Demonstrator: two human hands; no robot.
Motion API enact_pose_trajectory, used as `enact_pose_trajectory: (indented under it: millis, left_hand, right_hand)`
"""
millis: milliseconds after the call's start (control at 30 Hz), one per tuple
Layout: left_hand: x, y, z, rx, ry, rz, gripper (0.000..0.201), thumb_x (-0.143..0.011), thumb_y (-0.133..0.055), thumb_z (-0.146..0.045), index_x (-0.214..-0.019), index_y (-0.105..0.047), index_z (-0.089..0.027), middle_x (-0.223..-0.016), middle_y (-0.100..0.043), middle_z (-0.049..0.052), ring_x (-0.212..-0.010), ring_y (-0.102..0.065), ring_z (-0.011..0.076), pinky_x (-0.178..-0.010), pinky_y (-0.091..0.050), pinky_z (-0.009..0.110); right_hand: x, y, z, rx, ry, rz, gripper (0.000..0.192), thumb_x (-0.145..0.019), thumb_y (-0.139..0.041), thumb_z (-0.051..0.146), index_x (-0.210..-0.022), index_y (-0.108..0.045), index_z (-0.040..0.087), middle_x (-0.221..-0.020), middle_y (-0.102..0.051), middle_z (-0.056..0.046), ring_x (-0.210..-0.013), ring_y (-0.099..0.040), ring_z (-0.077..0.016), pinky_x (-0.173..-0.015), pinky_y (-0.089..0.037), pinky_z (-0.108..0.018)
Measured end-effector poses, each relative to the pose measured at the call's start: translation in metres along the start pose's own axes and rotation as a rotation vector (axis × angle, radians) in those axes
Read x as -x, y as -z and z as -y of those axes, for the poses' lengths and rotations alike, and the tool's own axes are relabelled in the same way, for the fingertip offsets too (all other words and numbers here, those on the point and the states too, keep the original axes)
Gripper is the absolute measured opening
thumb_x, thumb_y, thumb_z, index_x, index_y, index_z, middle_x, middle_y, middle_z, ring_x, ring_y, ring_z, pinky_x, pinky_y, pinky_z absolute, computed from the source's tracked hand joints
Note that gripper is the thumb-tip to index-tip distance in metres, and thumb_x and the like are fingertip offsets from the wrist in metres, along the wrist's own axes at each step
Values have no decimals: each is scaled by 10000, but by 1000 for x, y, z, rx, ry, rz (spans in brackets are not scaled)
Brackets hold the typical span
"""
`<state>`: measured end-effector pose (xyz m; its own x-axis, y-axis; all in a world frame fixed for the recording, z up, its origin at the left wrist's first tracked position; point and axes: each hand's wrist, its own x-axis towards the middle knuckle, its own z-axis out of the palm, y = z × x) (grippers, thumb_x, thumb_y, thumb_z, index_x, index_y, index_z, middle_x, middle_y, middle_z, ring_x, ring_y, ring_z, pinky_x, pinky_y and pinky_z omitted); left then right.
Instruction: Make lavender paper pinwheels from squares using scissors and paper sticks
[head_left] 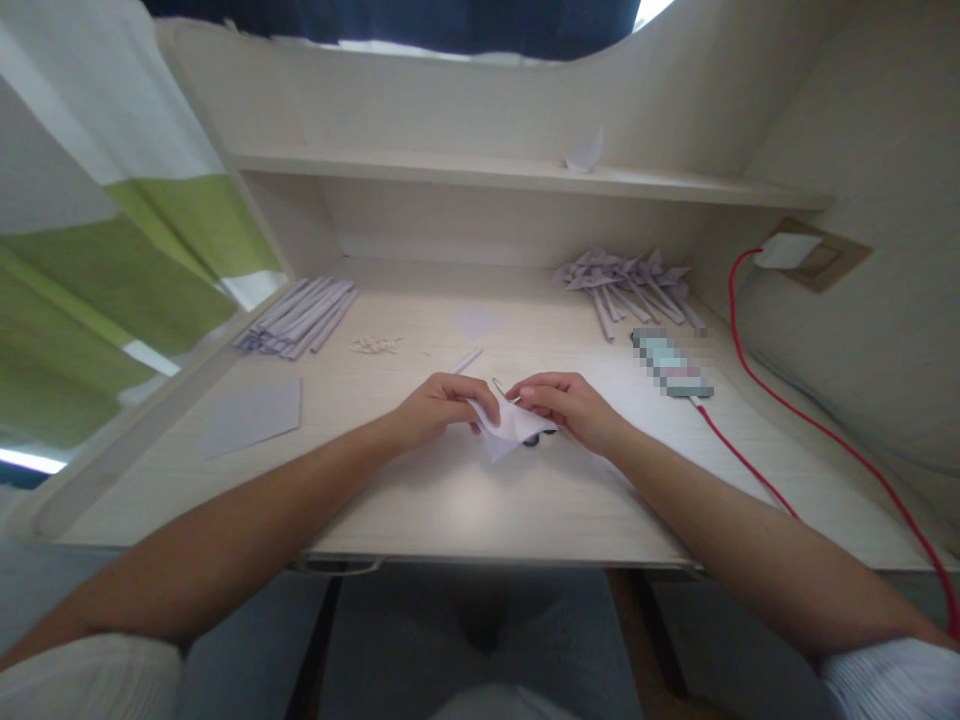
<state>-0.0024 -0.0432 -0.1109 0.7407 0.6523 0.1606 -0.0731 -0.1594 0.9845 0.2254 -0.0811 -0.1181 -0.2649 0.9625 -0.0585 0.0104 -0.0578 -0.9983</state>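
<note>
Both hands meet at the middle of a pale wooden desk (pixel 465 500). My left hand (pixel 442 405) and my right hand (pixel 570 405) pinch the same small piece of white paper (pixel 510 428), folded to a point that hangs toward me. Something dark (pixel 534 440), perhaps scissor handles, lies on the desk under the paper, mostly hidden. A thin paper strip (pixel 466 361) lies just beyond my left hand.
A bundle of long paper strips (pixel 296 318) lies at the back left, a heap of folded paper pieces (pixel 630 283) at the back right. A flat sheet (pixel 251 415) rests left. A phone (pixel 671 365) on a red cable (pixel 810 425) sits right. A shelf (pixel 525 178) runs above.
</note>
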Motion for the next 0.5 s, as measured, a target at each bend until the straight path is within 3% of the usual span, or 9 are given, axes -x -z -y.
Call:
enact_pose_trajectory:
  millis: [167, 233, 367, 500]
  left_hand:
    - [0, -2, 1, 7, -14, -4, 102, -767, -662, -187, -791, -754, -149, -800, -672, 46, -734, -612, 142, -693, -498, 262]
    - [-1, -3, 1, 39, -19, -72, 116, -750, -686, -189, -845, -739, -148, -832, -682, 45, -731, -625, 140, -670, -508, 253]
    - [-4, -4, 4, 86, 36, -175, 335, -729, -702, -195, -1059, -649, -170, -766, -696, 20, -629, -647, 144, -617, -526, 268]
    - [-6, -2, 8, 35, 162, -165, 198, -732, -667, -203, -920, -664, -140, -677, -693, 31, -581, -634, 142, -575, -499, 253]
  right_hand:
    - [3, -1, -3, 102, -34, 154, 321, -791, -725, 460, -850, -742, 145, -661, -692, -24, -540, -613, -125, -513, -456, -238]
    - [4, -2, -3, 110, -27, 135, 330, -789, -728, 467, -859, -730, 144, -666, -698, -28, -527, -617, -123, -486, -439, -228]
    - [6, -4, 1, 119, -2, 79, 347, -780, -738, 473, -890, -711, 145, -659, -702, -29, -514, -614, -119, -455, -407, -214]
    - [7, -5, 4, 113, 59, 20, 339, -776, -740, 477, -845, -697, 148, -602, -673, -15, -500, -583, -116, -449, -405, -217]
